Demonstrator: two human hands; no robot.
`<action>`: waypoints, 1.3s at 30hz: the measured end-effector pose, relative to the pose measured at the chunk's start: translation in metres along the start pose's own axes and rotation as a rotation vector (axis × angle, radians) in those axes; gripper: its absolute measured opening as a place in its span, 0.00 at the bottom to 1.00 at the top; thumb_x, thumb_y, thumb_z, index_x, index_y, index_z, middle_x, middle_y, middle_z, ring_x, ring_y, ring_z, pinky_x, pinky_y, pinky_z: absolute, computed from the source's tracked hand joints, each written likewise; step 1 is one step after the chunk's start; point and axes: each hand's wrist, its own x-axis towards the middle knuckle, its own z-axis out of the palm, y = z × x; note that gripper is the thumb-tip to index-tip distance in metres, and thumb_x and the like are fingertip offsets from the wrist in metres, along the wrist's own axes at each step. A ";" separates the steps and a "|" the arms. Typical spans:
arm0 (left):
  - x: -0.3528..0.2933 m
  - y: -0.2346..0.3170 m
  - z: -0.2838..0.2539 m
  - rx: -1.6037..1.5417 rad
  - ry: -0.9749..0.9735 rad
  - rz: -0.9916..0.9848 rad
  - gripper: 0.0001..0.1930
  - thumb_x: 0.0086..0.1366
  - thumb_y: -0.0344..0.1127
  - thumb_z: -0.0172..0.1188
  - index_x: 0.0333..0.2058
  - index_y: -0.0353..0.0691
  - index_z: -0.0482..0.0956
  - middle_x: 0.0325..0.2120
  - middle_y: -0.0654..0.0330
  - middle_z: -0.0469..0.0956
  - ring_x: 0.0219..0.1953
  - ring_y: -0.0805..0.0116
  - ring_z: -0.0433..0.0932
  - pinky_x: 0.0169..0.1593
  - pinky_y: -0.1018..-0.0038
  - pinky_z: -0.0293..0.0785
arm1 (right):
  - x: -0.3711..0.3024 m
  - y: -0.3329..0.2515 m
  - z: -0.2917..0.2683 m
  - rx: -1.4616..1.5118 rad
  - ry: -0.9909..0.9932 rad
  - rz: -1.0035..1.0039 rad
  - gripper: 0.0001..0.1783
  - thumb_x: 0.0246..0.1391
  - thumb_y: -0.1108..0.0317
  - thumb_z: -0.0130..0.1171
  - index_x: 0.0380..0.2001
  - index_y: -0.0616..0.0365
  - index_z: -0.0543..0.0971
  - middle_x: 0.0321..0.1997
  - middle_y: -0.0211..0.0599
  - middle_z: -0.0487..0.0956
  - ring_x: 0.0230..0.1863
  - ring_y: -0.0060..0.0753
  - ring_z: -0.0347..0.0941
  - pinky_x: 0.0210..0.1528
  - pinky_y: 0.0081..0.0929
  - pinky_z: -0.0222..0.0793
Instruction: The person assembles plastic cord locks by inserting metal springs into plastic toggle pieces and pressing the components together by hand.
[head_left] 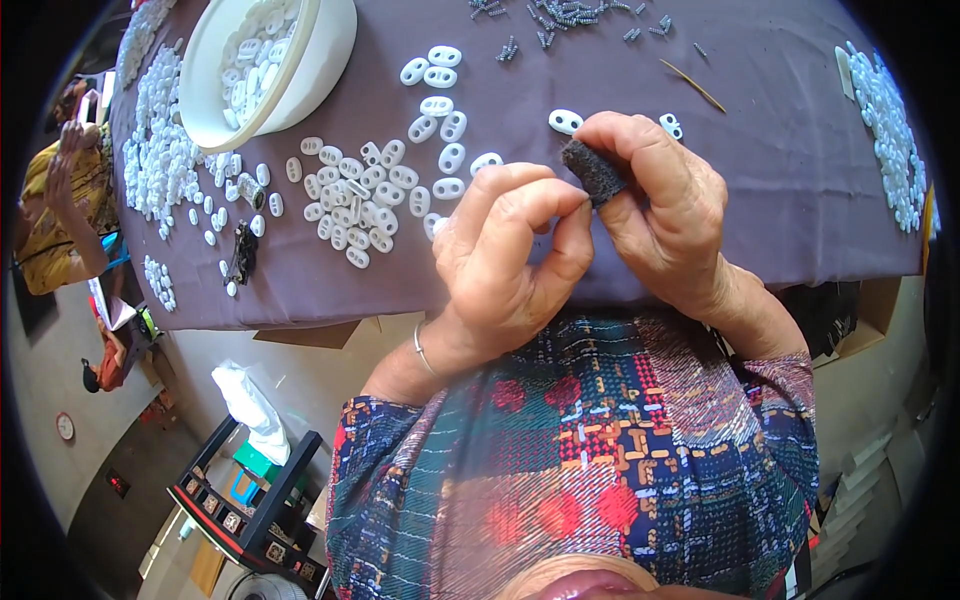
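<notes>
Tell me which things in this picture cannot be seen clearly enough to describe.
- Head view: what the left hand pinches, if anything, is hidden behind its curled fingers.
- The dark sponge-like pad in the right hand is partly covered by the thumb and fingers.
- The small grey parts at the table's far edge are too small and cut off by the top edge.
- The white bowl is cut off at the top.

A crumpled white plastic bag point(250, 400) lies below the table's near edge, on a black rack; flat brown cardboard point(310, 335) pokes out under that edge.
</notes>
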 end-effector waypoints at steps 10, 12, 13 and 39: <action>-0.004 -0.008 0.001 -0.140 -0.095 0.023 0.11 0.47 0.14 0.56 0.28 0.35 0.72 0.26 0.60 0.71 0.22 0.75 0.66 0.25 0.82 0.64 | 0.000 -0.004 -0.003 0.047 -0.029 0.118 0.16 0.40 0.84 0.57 0.37 0.65 0.73 0.27 0.36 0.75 0.27 0.26 0.73 0.29 0.20 0.69; -0.005 -0.006 0.001 -0.139 -0.092 0.007 0.11 0.47 0.14 0.56 0.28 0.35 0.72 0.26 0.60 0.71 0.22 0.75 0.67 0.25 0.82 0.64 | 0.001 -0.003 -0.001 0.068 -0.018 0.130 0.15 0.39 0.84 0.57 0.36 0.65 0.73 0.26 0.37 0.74 0.26 0.27 0.72 0.27 0.21 0.68; -0.005 -0.005 0.001 -0.141 -0.091 -0.014 0.11 0.47 0.14 0.56 0.28 0.35 0.72 0.26 0.60 0.71 0.22 0.75 0.67 0.25 0.81 0.64 | 0.001 -0.002 -0.001 0.068 -0.016 0.120 0.15 0.39 0.84 0.57 0.36 0.65 0.73 0.26 0.37 0.74 0.26 0.27 0.72 0.27 0.21 0.68; 0.075 -0.065 -0.018 0.375 -0.455 0.059 0.06 0.50 0.31 0.62 0.27 0.38 0.76 0.27 0.61 0.74 0.32 0.62 0.69 0.36 0.71 0.67 | 0.002 0.001 -0.001 0.049 -0.072 -0.035 0.12 0.38 0.83 0.59 0.31 0.64 0.74 0.23 0.40 0.72 0.21 0.34 0.68 0.23 0.26 0.64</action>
